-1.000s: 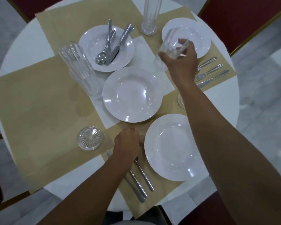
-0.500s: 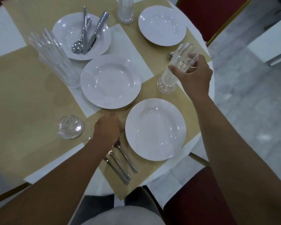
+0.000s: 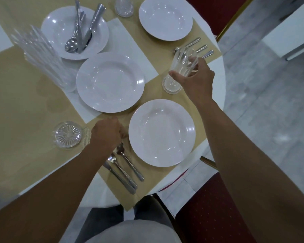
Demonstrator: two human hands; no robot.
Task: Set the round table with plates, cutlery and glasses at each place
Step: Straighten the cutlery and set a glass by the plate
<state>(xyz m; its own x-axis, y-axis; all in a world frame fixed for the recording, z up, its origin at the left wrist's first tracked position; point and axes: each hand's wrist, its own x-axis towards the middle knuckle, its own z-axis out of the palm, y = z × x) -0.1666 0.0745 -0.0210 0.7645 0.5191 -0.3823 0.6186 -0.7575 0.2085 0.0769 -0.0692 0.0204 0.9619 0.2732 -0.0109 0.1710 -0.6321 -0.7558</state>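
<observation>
Beyond the nearest plate (image 3: pixel 161 133), our right hand (image 3: pixel 197 79) grips a glass (image 3: pixel 180 69); left of the plate, we cannot tell what our left hand (image 3: pixel 106 135) holds.

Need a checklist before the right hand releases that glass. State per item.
1. Grip: right hand has its fingers curled round the upper part of the glass: ok.
2. Glass base down on the placemat: cannot tell, contact is not visible.
3. Spot clear of the near plate and the middle plate: ok, mat shows between them.
4. Clearance from the far cutlery: cannot tell, the glass rim overlaps it in view.
5. Left hand out of the way, curled by the near cutlery: ok.
</observation>
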